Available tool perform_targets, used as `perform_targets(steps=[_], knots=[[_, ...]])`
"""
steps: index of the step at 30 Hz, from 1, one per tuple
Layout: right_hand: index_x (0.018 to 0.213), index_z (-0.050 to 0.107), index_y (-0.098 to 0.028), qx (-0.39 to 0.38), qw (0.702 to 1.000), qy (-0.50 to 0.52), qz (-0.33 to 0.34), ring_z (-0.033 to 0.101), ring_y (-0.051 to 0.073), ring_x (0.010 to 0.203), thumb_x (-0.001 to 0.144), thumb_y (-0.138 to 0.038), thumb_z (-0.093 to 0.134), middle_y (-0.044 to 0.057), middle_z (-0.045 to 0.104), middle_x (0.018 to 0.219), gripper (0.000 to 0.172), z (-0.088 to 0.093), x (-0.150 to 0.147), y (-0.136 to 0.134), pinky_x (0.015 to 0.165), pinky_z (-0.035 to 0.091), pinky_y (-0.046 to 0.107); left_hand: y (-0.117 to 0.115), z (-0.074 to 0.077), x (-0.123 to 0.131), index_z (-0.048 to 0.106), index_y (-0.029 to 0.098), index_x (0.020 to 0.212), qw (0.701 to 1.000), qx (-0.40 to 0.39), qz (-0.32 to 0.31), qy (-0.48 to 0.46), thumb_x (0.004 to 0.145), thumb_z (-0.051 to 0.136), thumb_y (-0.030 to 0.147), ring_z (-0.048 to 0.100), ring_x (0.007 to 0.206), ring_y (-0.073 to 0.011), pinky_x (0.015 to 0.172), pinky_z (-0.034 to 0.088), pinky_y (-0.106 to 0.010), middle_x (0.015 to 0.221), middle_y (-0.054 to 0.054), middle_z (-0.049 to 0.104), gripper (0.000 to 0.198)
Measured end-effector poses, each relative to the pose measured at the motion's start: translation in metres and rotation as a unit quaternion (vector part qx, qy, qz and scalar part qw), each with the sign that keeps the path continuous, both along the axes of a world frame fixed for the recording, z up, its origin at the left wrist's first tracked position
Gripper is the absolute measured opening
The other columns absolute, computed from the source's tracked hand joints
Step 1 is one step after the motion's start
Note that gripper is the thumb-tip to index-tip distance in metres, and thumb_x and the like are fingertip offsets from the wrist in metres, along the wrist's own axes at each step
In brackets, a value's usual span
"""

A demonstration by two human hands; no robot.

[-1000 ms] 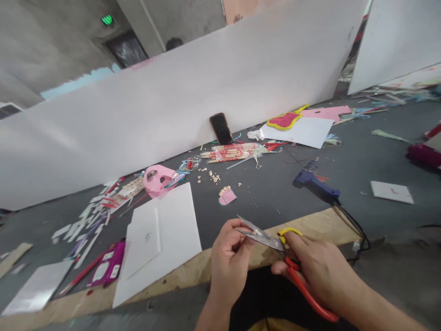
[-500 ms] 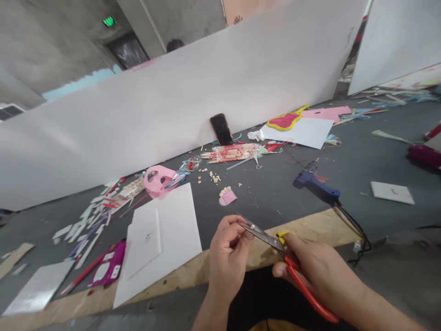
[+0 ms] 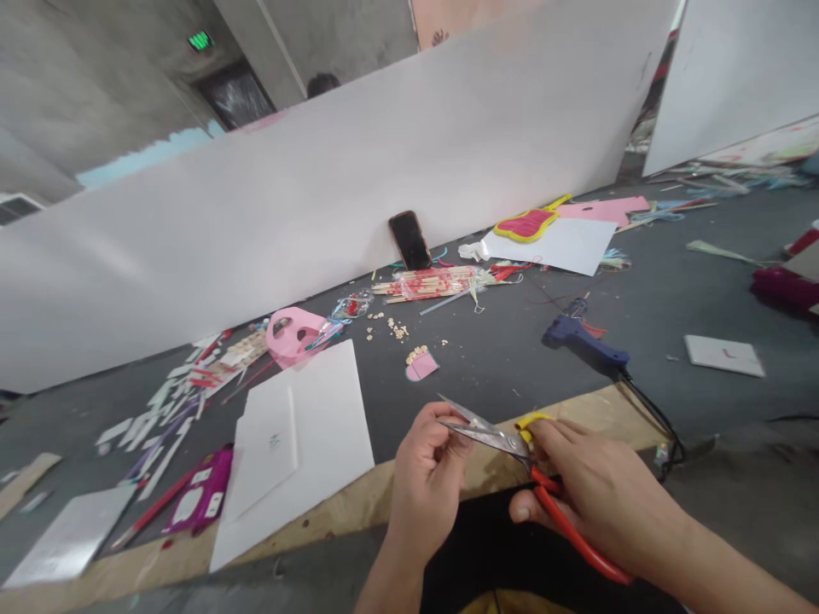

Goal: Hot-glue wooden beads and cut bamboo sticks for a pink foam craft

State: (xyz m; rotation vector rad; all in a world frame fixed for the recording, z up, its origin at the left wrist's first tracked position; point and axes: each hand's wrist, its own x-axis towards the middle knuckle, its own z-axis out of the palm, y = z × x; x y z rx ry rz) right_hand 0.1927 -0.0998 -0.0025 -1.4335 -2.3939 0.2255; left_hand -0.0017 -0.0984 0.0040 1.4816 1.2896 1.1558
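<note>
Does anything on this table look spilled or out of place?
Loose pale bits lie scattered on the dark tabletop, just behind the small pink piece whose upper edge carries similar bits. Uncontained, they look spilled, though possibly left there deliberately.

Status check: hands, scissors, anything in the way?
Right hand holds scissors, blades parted, small pale piece between them. Left hand at the blades, its grip unclear. Nothing seen blocking; blue glue gun lies apart.

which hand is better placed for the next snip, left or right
The right hand, probably: it grips the scissors by the handles, blades parted, while the left hand has its fingers up at the blades.
</note>
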Motion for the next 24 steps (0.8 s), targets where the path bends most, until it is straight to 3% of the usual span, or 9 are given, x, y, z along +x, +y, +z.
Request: perform_targets(steps=[12, 18, 24], knots=[[0.072, 0.045, -0.022, 0.053, 0.999, 0.007, 0.009, 0.061, 0.020, 0.046, 0.092, -0.059, 0.032, 0.003, 0.061, 0.054, 0.044, -0.013, -0.003, -0.002, 0.043, 0.038, 0.027, 0.000, 0.006, 0.003, 0.067, 0.017, 0.072, 0.995, 0.048, 0.020, 0.080, 0.088, 0.053, 0.026, 0.059, 0.084, -0.0166, 0.073, 0.046, -0.026, 0.088, -0.006, 0.060, 0.023], [0.069, 0.045, -0.023, -0.020, 1.000, 0.016, 0.006, 0.059, 0.019, 0.040, 0.093, -0.053, 0.036, 0.001, 0.061, 0.049, 0.040, -0.015, -0.003, -0.004, 0.039, 0.030, 0.024, 0.001, 0.003, 0.005, 0.064, 0.017, 0.071, 0.995, 0.038, 0.038, 0.087, 0.088, 0.052, 0.030, 0.058, 0.084, -0.0171, 0.069, 0.046, -0.024, 0.090, -0.007, 0.059, 0.025], [0.070, 0.044, -0.023, -0.002, 0.999, 0.044, -0.005, 0.057, 0.017, 0.040, 0.091, -0.060, 0.033, 0.000, 0.059, 0.050, 0.044, -0.011, 0.000, -0.003, 0.039, 0.033, 0.024, 0.004, 0.001, 0.002, 0.065, 0.017, 0.079, 0.995, 0.020, 0.039, 0.085, 0.086, 0.055, 0.032, 0.049, 0.059, -0.0081, 0.054, 0.041, -0.021, 0.099, -0.006, 0.058, 0.020]])
